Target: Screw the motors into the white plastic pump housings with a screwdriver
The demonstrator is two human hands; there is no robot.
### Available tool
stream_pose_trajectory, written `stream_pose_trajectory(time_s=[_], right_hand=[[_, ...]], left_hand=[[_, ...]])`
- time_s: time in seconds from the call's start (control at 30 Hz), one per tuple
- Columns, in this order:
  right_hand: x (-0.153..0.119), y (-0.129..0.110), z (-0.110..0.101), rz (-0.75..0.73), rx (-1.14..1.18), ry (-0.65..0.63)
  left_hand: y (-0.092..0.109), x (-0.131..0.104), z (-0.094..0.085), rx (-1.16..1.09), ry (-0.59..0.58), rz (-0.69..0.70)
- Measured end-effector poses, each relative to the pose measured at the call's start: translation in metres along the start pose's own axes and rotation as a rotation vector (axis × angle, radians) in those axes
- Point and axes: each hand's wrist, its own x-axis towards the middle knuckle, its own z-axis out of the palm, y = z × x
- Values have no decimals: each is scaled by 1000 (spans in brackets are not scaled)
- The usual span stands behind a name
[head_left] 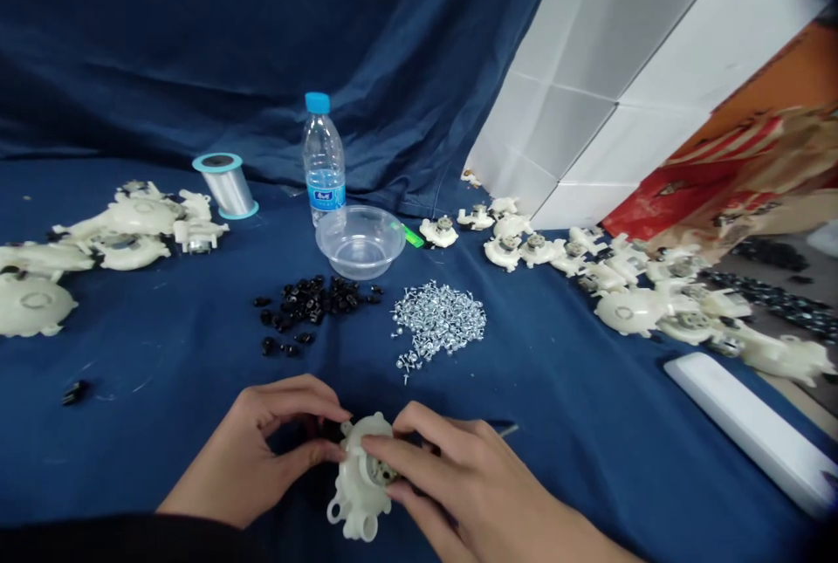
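Note:
At the front middle, a cream-white plastic housing with round lugs is held tilted over the cloth. Its metal centre part shows between the fingers of my right hand, which is closed on the housing. My left hand pinches a small black part against the housing's left edge, mostly hidden by the fingers. Past my right hand, a thin metal shaft sticks out; the rest of it is hidden. Ahead of my hands lie a pile of small black parts and a heap of silver screws.
Behind the piles stand a clear plastic bowl, a water bottle and a wire spool. More housings lie left and right. A white oblong block lies at right, with white boxes behind.

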Motion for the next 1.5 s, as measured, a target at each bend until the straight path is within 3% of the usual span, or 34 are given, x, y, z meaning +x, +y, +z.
stream_pose_trajectory(time_s=[0.2, 0.4, 0.47, 0.57, 0.63, 0.8, 1.0, 1.27, 1.4, 1.5], right_hand=[[0, 7, 10, -46, -53, 91], [-5, 9, 21, -16, 6, 361], [-7, 7, 13, 3, 47, 305], [-9, 7, -1, -35, 75, 119], [-9, 10, -2, -43, 83, 84], [-4, 20, 16, -64, 162, 185], [-3, 15, 9, -100, 334, 322], [1, 2, 0, -127, 537, 431], [-6, 7, -2, -38, 510, 343], [-14, 15, -6, 53, 389, 226]], left_hand=[[2, 3, 2, -43, 39, -12], [7, -5, -9, 45, 139, 40], [8, -7, -15, 102, 154, 95], [10, -10, -17, 121, 179, 187], [12, -12, -12, 123, 212, 265], [18, -20, 15, 184, 243, 451], [32, -19, 45, 350, 391, 462], [38, -21, 59, 414, 403, 589], [28, -22, 63, 446, 364, 661], [16, -19, 66, 520, 329, 525]])
